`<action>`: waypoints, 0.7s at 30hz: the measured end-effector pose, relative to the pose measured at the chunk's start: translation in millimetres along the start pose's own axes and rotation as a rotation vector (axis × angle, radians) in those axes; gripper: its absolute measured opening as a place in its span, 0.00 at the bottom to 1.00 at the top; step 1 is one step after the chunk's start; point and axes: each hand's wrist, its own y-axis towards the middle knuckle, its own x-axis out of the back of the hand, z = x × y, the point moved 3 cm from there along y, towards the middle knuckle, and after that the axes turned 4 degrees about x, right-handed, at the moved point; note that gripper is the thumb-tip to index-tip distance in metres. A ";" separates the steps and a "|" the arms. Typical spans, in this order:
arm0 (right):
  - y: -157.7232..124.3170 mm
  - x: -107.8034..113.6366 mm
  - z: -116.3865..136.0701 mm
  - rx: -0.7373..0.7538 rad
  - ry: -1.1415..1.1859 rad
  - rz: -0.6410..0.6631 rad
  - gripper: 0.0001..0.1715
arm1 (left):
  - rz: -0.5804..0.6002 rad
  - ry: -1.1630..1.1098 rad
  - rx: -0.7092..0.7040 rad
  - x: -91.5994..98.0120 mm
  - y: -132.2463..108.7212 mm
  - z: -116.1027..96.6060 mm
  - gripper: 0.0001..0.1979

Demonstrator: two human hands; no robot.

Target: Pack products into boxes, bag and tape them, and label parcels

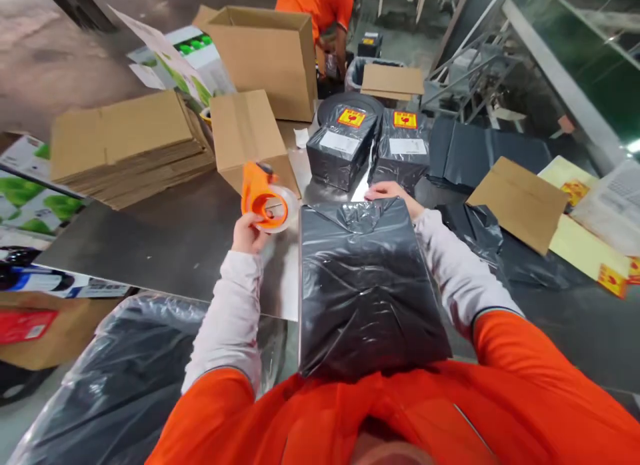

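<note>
My left hand [247,233] is closed round an orange tape dispenser [257,188] with a roll of clear tape. It holds the dispenser just left of a box-shaped parcel [367,285] wrapped in shiny black plastic. The parcel's near end is against my orange top, and clear tape shows near its far end. My right hand [393,192] reaches round the parcel's far right corner, fingers stretched out along the far edge. The parcel hides part of that hand. Beyond it lie two smaller black-wrapped parcels [340,152] [404,148] with white labels and red-yellow stickers.
Flattened cardboard [130,145] is stacked at the left, beside a closed carton [247,122] and an open carton [267,58]. Black plastic sheets [480,152] and a cardboard piece [520,202] lie at the right. A lined bin [125,385] stands below left. A person in orange [320,5] bends beyond.
</note>
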 end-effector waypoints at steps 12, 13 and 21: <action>116.7 -59.2 -5.4 0.314 0.232 -0.035 0.33 | 0.420 0.246 0.348 -69.3 65.3 -1.8 0.10; 113.9 -59.4 -8.2 0.326 0.231 -0.061 0.29 | 0.428 0.250 0.359 -69.7 66.2 -0.3 0.11; 75.6 -54.9 -37.7 0.154 0.275 -0.176 0.06 | 0.610 0.415 0.303 -75.3 88.4 -6.9 0.34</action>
